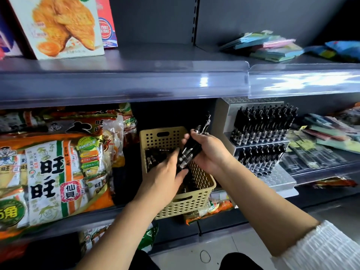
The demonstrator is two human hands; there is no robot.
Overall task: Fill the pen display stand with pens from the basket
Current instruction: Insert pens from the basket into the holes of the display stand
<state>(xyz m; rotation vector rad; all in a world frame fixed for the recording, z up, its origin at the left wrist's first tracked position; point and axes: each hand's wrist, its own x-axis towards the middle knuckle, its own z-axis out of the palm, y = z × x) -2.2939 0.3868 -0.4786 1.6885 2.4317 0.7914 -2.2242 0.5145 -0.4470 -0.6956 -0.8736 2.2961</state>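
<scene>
A tan perforated basket (196,199) sits on the middle shelf and holds several black pens (153,158). My right hand (211,152) grips a bunch of black pens (191,147) above the basket. My left hand (165,178) reaches into the basket and touches the lower tips of that bunch with its fingertips. To the right stands the clear stepped pen display stand (280,178), with two rows of black pens (263,125) standing upright in it. Its lowest front step shows bare holes.
Large orange and white snack bags (52,176) fill the shelf left of the basket. Flat stationery packs (321,145) lie right of the stand. The upper shelf (175,82) overhangs, carrying a snack box (62,26) and coloured notebooks (268,45).
</scene>
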